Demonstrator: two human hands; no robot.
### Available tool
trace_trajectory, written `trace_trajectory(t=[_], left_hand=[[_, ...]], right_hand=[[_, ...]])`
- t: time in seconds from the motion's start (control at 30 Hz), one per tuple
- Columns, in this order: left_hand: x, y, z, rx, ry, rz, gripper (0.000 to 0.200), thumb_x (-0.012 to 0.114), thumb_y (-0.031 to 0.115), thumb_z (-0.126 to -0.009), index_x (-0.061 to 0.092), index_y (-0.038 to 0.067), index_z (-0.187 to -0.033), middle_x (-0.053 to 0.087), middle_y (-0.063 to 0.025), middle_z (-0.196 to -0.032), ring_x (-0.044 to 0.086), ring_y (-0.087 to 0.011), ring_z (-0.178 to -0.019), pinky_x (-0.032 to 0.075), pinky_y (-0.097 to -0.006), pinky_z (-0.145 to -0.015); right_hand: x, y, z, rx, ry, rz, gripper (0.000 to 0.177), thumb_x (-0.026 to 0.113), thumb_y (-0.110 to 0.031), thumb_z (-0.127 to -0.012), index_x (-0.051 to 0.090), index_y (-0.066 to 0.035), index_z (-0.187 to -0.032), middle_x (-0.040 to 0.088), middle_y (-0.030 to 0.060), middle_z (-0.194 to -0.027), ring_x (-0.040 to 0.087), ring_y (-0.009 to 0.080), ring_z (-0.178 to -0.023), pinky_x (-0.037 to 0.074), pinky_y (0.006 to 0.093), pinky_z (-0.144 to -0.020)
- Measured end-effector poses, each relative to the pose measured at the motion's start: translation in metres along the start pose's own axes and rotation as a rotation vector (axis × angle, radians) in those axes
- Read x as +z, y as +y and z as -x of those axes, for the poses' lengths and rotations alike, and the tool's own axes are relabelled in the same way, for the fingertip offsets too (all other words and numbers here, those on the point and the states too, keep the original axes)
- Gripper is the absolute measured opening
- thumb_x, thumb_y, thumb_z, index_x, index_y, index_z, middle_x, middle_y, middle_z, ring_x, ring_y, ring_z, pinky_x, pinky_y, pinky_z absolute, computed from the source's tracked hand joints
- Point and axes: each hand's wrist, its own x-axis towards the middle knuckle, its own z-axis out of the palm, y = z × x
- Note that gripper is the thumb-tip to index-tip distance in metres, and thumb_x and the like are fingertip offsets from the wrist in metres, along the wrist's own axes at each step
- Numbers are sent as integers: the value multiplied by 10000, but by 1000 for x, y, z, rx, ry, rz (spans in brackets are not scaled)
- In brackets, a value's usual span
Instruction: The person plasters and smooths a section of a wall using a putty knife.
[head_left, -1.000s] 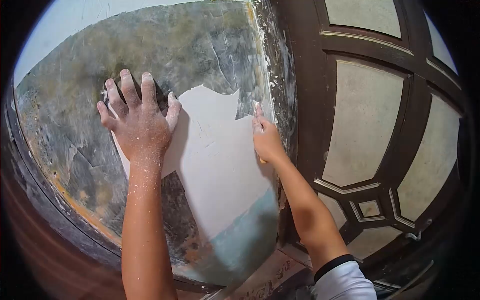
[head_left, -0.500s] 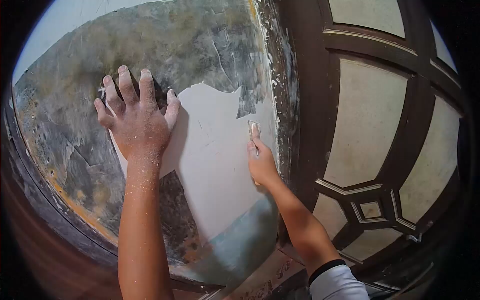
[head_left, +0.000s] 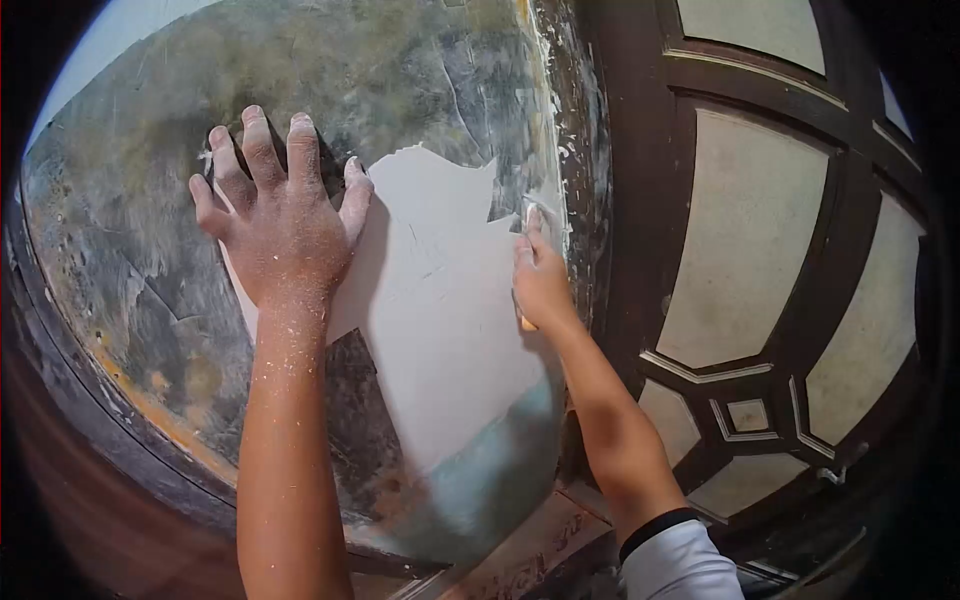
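My left hand (head_left: 285, 215), powdered with white dust, is pressed on the wall with its fingers spread. Its fingertips lie on the dark, stripped surface (head_left: 390, 75), and its palm and thumb are beside a patch of white coating (head_left: 450, 270). My right hand (head_left: 543, 282) is closed around a scraper (head_left: 532, 217), whose thin blade meets the wall near the upper right corner of the white patch. The orange end of the scraper's handle shows below the fist; most of the handle is hidden in my fingers.
Right of the wall runs a dark, flaking frame edge (head_left: 583, 150). Beyond it stands a brown door with pale panels (head_left: 755, 240). Below the white patch is a bluish-green painted area (head_left: 490, 480). Loose white flakes cling along the wall's right edge.
My right hand and the scraper have moved up and slightly right along the wall's edge. My left hand stays spread on the same spot; the view has shifted slightly.
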Motion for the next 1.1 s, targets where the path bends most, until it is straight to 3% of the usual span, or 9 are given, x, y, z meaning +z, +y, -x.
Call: trace_trajectory(t=[0.27,0.3,0.4,0.43,0.67,0.8,0.83,0.93,1.1], left_hand=[[1,0,-1,2,28,17,552,602,562,-902,576,216,-1332,420,-101,-1491,329,-360,-1447,234,-613,-1139],[3,0,0,8,22,24,557,602,566,-901,577,215,-1332,419,-103,-1491,332,-361,-1444,237,-615,-1139],[0,0,3,6,-18,10,568,606,574,-896,576,217,-1337,417,-102,-1495,331,-358,-1443,245,-618,-1137],[3,-1,5,1,-11,12,573,606,579,-896,573,221,-1342,416,-100,-1496,325,-358,-1446,242,-617,-1138],[0,0,3,3,-22,7,592,614,579,-885,564,224,-1356,406,-103,-1508,300,-350,-1468,226,-608,-1155],[-2,1,0,-33,-72,6,575,614,570,-916,543,235,-1379,404,-81,-1518,296,-331,-1477,214,-598,-1166],[-3,1,1,-32,-82,9,573,612,566,-919,543,233,-1380,401,-82,-1520,294,-332,-1478,213,-597,-1168],[-2,1,2,-22,-63,19,569,609,559,-923,543,228,-1380,400,-83,-1521,293,-335,-1478,211,-595,-1171],[1,0,1,-21,-41,23,588,610,573,-901,547,224,-1369,404,-92,-1513,295,-344,-1474,213,-602,-1167]], right_hand=[[-10,7,-38,14,-9,-71,413,483,-267,-1098,560,-47,-1439,446,-16,-566,411,113,-376,359,320,-357],[-17,5,-39,1,-55,-64,456,497,-321,-1075,589,-8,-1394,683,146,-806,568,201,-486,465,385,-458],[-19,7,-45,-53,0,52,458,510,-323,-1065,593,-1,-1380,711,171,-860,578,202,-497,463,387,-464],[-16,-1,-45,-107,46,41,437,484,-262,-1089,538,-48,-1466,485,-6,-586,431,111,-409,367,328,-381],[-27,-18,-46,87,-56,-101,390,485,-274,-1089,594,-54,-1392,490,-4,-595,454,101,-444,387,325,-399],[-15,-15,-17,28,-44,130,378,468,-283,-1090,610,-65,-1365,485,-5,-629,450,106,-462,407,326,-411],[-18,-23,5,75,-126,-29,380,464,-282,-1089,600,-71,-1375,494,-3,-634,454,113,-462,412,330,-409],[-8,-29,6,94,-82,-152,391,461,-284,-1089,578,-90,-1407,508,-3,-638,448,115,-451,414,339,-404],[-16,-49,-38,188,-40,-221,293,480,-291,-1070,623,-93,-1231,485,17,-581,430,132,-404,352,316,-384]])
